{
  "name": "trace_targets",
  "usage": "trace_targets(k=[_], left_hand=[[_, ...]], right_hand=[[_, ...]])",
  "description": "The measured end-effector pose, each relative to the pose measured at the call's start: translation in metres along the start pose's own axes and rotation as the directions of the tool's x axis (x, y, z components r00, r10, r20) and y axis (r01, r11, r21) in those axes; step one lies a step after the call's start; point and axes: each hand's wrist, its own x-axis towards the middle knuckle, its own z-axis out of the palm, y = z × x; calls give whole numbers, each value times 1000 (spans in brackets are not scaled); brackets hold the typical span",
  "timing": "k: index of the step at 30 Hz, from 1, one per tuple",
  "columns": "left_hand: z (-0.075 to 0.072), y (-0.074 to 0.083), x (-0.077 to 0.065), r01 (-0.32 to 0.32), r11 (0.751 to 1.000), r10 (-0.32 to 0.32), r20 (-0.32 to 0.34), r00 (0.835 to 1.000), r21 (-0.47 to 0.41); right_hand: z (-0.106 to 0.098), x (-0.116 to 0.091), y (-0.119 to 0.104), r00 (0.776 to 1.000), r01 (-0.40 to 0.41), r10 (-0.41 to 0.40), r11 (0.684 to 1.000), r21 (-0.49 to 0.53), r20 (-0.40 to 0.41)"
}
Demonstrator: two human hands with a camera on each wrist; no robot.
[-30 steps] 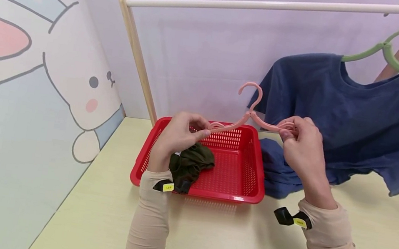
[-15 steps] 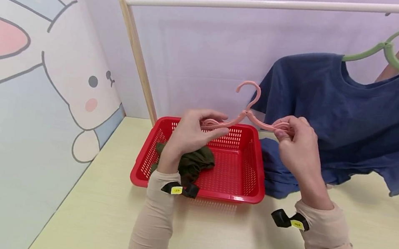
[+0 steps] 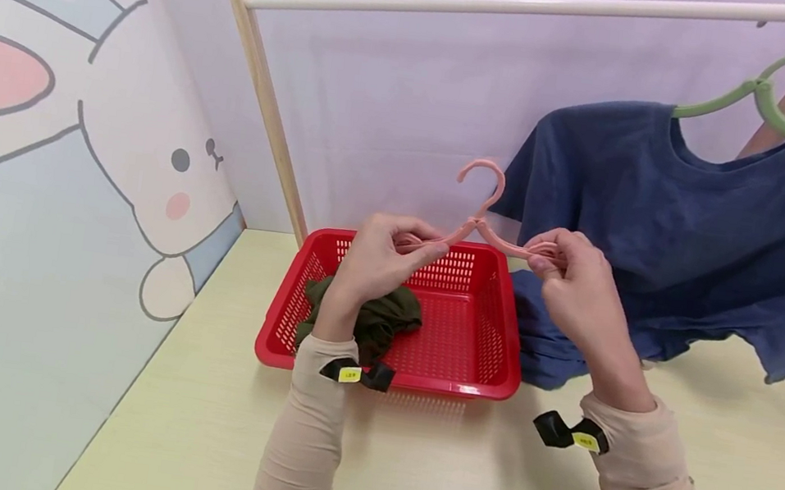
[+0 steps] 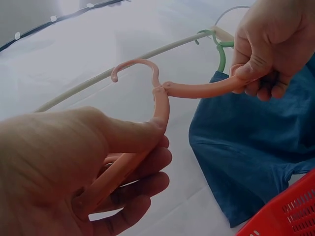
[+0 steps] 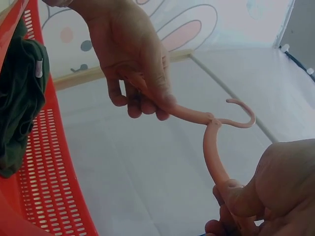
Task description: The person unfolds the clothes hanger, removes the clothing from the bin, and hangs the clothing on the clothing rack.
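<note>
Closer together now, left hand (image 3: 378, 255) and right hand (image 3: 581, 282) curl round the pink hanger (image 3: 476, 222), likely light, stiff, best held by its arms

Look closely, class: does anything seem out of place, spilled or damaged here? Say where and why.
Crumpled blue cloth lies on the table beside the red basket, mildly odd because the dark green cloth lies inside it. No spill shows; the visible pink hanger looks intact.

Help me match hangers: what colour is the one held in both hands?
Pink; the held hanger shows best in the head view.
</note>
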Motion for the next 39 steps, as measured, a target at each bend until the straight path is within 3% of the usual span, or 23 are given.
trace_targets(k=[4, 16, 25, 34, 39], left_hand=[[-2, -1, -1, 12, 1000, -12, 0, 1000, -8], [-4, -1, -1, 39, 999, -38, 24, 999, -24], [-5, -1, -1, 37, 999, -36, 15, 999, -10], [-11, -2, -2, 46, 999, -46, 12, 999, -16], [-20, -5, -5, 60, 998, -60, -6, 998, -32]], right_hand=[[-6, 0, 0, 1000, 3, -4, 999, 37, 28], [-15, 0, 3, 999, 38, -38, 999, 31, -11], [-13, -2, 3, 1000, -9, 10, 998, 56, -25], [-19, -2, 3, 993, -22, 34, 994, 111, -109], [-30, -1, 9, 996, -23, 34, 990, 138, -80]])
